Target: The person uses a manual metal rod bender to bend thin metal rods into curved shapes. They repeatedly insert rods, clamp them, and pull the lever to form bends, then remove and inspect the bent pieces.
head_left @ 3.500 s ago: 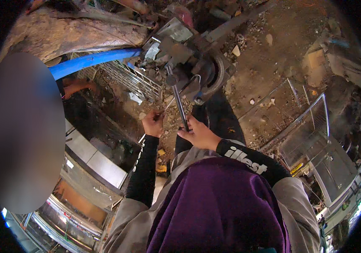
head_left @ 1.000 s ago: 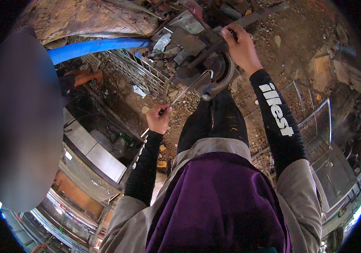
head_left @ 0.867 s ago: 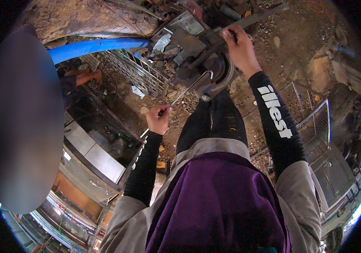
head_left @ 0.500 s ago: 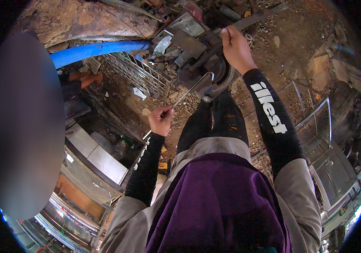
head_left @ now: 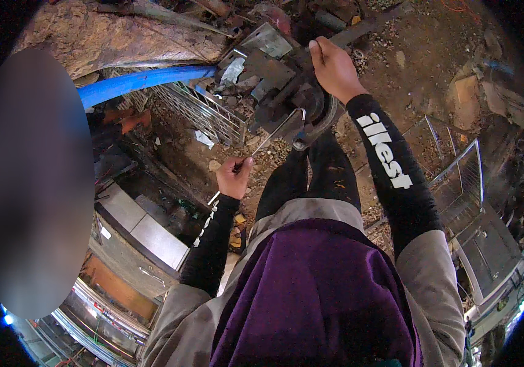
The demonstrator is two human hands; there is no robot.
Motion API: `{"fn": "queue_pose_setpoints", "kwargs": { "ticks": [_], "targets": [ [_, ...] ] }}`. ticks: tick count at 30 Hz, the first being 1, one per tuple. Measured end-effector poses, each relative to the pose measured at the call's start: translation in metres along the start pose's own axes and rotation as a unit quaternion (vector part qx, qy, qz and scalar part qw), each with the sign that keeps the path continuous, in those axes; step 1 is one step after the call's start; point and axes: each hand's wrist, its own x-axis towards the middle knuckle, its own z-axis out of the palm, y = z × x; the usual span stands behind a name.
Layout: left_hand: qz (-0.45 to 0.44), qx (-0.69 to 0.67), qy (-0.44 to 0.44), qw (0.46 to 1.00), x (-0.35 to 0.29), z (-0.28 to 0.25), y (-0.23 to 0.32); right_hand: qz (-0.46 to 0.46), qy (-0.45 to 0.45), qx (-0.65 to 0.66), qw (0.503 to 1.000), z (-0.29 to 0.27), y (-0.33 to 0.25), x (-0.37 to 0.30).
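My left hand (head_left: 234, 178) is closed around a thin metal rod (head_left: 272, 136). The rod's far end is hooked and lies against a dark, rounded metal bending device (head_left: 308, 101). Its other end sticks out behind my hand, alongside the forearm. My right hand (head_left: 337, 68) is closed at the far right side of the device, gripping what looks like its dark metal lever; the fingers partly hide it. A curved metal piece (head_left: 332, 116) rounds the device's near right side, above my legs.
Scrap metal plates (head_left: 268, 41) are heaped behind the device. A blue curved strip (head_left: 146, 82) and a metal grille (head_left: 204, 113) are at the left, near another person's arm (head_left: 133, 120). A wire-mesh frame (head_left: 457, 165) leans at the right over dirt ground.
My right hand has shifted slightly left along with the device in view. The rod's hooked end sits a little further left and lower. Both hands keep their grip.
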Motion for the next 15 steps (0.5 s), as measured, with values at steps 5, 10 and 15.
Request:
{"fn": "queue_pose_setpoints", "kwargs": {
  "ticks": [5, 10, 15],
  "targets": [
    [0.037, 0.045, 0.000, 0.998, 0.006, -0.002, -0.007, 0.024, -0.156, 0.057, 0.986, -0.021, 0.000, 0.010],
    [-0.019, 0.105, -0.037, 0.994, 0.000, -0.011, 0.001, 0.043, -0.102, 0.217, 0.970, -0.046, 0.045, 0.028],
    [0.009, 0.150, -0.011, 0.989, -0.004, -0.007, -0.002, -0.122, -0.213, -0.524, 0.815, -0.086, 0.196, 0.099]
  ]
}}
